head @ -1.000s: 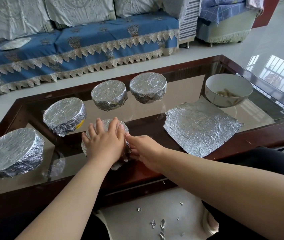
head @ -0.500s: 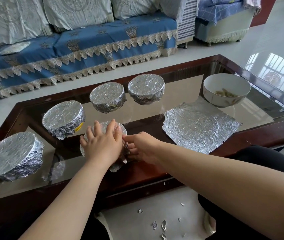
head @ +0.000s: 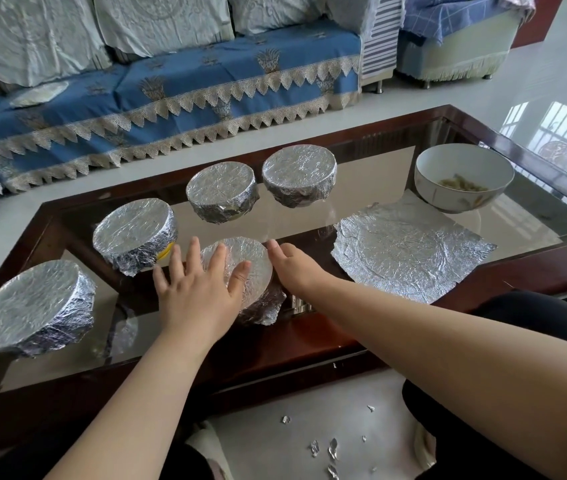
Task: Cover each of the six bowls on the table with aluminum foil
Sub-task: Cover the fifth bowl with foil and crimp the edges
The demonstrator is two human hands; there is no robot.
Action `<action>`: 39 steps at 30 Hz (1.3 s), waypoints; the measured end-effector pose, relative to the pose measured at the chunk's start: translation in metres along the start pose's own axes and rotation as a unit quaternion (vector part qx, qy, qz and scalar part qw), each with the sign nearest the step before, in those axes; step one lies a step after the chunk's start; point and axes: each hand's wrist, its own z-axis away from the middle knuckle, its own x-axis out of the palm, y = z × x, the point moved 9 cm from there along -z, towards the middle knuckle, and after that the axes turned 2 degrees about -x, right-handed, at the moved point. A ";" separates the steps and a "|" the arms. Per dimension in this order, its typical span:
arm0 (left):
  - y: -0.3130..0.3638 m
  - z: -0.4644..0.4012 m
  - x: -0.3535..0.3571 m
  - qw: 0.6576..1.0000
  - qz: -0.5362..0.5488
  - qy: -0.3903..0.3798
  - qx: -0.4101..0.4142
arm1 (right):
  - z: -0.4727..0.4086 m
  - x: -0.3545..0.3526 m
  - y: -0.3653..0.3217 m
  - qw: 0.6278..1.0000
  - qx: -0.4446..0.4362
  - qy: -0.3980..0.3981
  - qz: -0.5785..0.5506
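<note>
While the nearest foil-covered bowl (head: 240, 271) sits at the front of the table (head: 313, 332), the left hand (head: 199, 289) is spread flat over its near-left side, fingers straight and splayed, nothing grasped. The right hand (head: 294, 266) is laid against the bowl's right side with fingers extended, its grip released. Half a second earlier the right fingers were curled in at the foil beside the left hand; they have since been straightened, and the left fingers fanned wider. Five covered bowls are counted: this one, and four (head: 34, 308) (head: 136, 239) (head: 221, 192) (head: 299, 176) behind and left of it. One open bowl (head: 463, 176) stands far right of it, one flat foil sheet (head: 410, 251) between
</note>
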 end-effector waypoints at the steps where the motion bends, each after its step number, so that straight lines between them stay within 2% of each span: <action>1: 0.000 -0.001 0.001 1.000 0.008 0.007 0.010 | 0.000 0.000 0.001 1.000 -0.005 0.008 0.002; 5: 0.005 -0.004 0.004 0.996 0.060 0.022 0.059 | 0.006 0.002 0.002 0.998 -0.038 0.035 -0.025; 10: 0.004 -0.006 0.010 0.993 0.111 -0.003 0.052 | 0.017 0.001 0.003 0.994 -0.076 0.051 -0.067; 22: 0.003 -0.005 0.003 0.986 0.144 0.059 0.050 | 0.007 0.003 0.015 0.992 -0.009 0.106 -0.071; 31: 0.003 -0.006 0.004 0.986 0.146 0.057 0.049 | 0.003 0.002 0.020 0.985 0.022 0.125 -0.114; 35: 0.004 -0.006 0.004 0.987 0.143 0.060 0.050 | 0.005 -0.003 0.018 0.980 0.014 0.152 -0.126; 39: 0.004 -0.005 0.003 0.986 0.143 0.068 0.051 | 0.011 -0.011 0.011 0.984 -0.009 0.166 -0.065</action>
